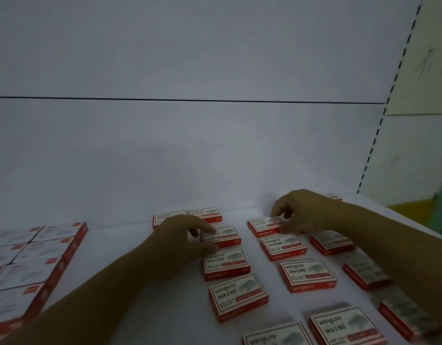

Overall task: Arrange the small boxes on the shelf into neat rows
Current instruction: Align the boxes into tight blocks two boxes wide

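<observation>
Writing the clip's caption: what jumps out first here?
Two bare forearms reach in from below: the left hand pinches a red-and-white box mid-shelf, the right hand pinches another box further back. Loose boxes lie in rough columns around them on the white shelf; a tightly packed block of boxes sits far left.

Small boxes: flat, white tops with grey staple print, red sides, "wengu 24/6". All lie label-up on the white shelf. From 6 toward 12 o'clock on the right half they sit in loose columns, each slightly skewed, with gaps between. Back pair at 12 o'clock touch end to end. Packed block at 9 o'clock: boxes touching, edges flush. Left hand pinches left-column box; right hand pinches middle-column box.
</observation>
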### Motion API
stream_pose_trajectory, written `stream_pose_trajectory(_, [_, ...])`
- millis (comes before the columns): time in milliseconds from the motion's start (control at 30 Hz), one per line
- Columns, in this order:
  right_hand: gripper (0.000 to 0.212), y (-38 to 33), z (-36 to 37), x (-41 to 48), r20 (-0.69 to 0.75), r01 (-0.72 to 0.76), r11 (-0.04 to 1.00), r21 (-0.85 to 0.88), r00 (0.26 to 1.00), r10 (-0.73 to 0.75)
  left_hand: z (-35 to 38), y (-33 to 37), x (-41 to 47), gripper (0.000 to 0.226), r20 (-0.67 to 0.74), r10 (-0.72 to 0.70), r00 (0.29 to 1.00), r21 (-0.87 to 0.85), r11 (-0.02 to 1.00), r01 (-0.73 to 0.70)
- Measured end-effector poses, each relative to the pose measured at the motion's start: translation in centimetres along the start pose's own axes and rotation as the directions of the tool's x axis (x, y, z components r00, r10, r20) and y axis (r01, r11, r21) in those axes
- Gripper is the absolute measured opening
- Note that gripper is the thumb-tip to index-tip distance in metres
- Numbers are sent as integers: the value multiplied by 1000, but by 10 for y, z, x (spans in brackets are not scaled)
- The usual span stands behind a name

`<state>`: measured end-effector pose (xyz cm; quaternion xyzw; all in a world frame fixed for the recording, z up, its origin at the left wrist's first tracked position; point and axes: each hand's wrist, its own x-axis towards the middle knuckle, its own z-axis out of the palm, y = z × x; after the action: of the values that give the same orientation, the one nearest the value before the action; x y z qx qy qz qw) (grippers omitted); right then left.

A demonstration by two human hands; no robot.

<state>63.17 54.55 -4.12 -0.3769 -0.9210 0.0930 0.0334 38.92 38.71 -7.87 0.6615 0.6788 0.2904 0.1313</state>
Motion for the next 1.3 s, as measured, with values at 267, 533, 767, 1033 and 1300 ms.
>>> stream_pose_trajectory(267, [37, -48, 19, 19, -71, 86, 996, -17, 994, -87, -6, -1, -4, 16, -58, -65, 996, 29, 997, 66])
stream_pose_trajectory(533, [37, -101, 33, 36, -153, 149, 986, -75, 975, -159, -41, -41, -24, 25, -177, -222, 959, 93, 966, 241])
stream_pose_trajectory(767, [44, -107, 39, 42, -186, 74, 995, -68, 979, -85, -41, -53, -23, 36, -235, -235, 943, 121, 956, 268])
stream_pose_trajectory(1033, [39, -99, 42, 47, -154, 65, 998, -24, 986, -68, -29, -51, -13, 46, -297, -190, 936, 240, 934, 265])
stream_pose_trajectory(1300, [45, -84, 19, 24, -40, 146, 974, 175, 989, -141, -41, -16, -9, 39, -160, -136, 978, 207, 964, 168])
